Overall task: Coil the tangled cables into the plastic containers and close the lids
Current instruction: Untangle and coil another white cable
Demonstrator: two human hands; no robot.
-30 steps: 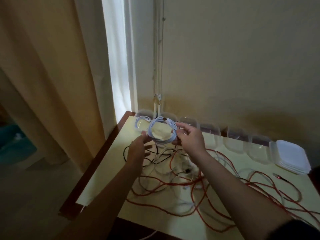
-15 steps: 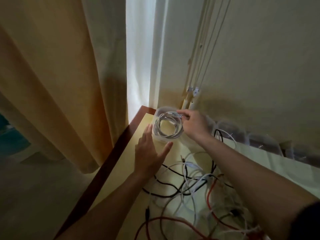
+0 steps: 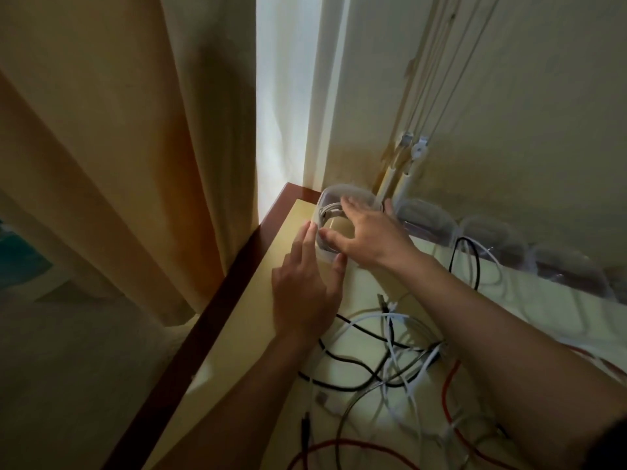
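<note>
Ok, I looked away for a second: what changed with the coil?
The coiled white cable, held in both hands a second ago, now lies inside the clear plastic corner container. The right hand has let go and spreads over it; the left hand touches the container's side. The tangled cables still lie loose.

Left hand [image 3: 305, 293] bare, right hand [image 3: 369, 239] bare — dark sleeve [image 3: 615, 449] on right arm

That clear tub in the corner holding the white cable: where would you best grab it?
Probably grip the clear tub by its near and left walls, coming from the front-left: the white cable coil fills its open top, the wall stands behind, and a neighbouring tub crowds its right.
</note>
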